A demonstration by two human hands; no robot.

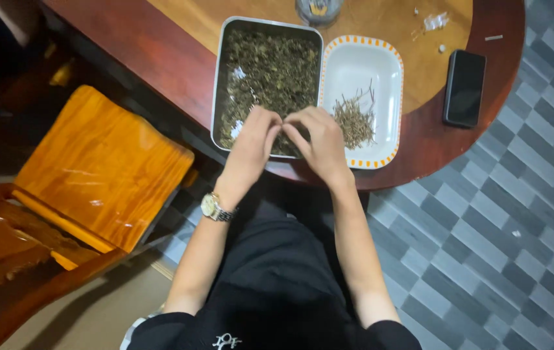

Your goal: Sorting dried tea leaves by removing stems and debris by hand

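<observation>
**Dried leaf sorting at the table edge: one metal tray, one white dish**

Material: one rectangular metal tray (220, 78) sits on the round wooden table (160, 45), near its front edge. The tray is filled almost wall to wall with dried, crumpled leaf matter (270, 65), olive-green to brown, loose and tangled. Bare metal shows only along the left wall and the near left corner.

Touching the tray's right side stands one white rectangular dish (361, 65) with an orange-and-white dashed rim. It holds one small heap of thin, straw-coloured stems (353, 120) in its near half; the far half is bare white.

Hands: two, both over the near end of the tray. The left hand (254, 139) and right hand (319, 139) meet at the fingertips just above the leaf matter. Each grip is pinched together, thumb against forefingers. What lies between the fingertips is too small to make out. One metal wristwatch (214, 207) is on the left wrist.

Other items, counted: one dark phone (464, 87), face down or screen off, lying on the table's right edge, well apart from the dish. One glass vessel (318, 10), cut off by the top of the view. A few small scraps (434, 23) on the far table top. One orange wooden chair (95, 168) to the person's left, on a grey chequered floor (484, 227).
</observation>
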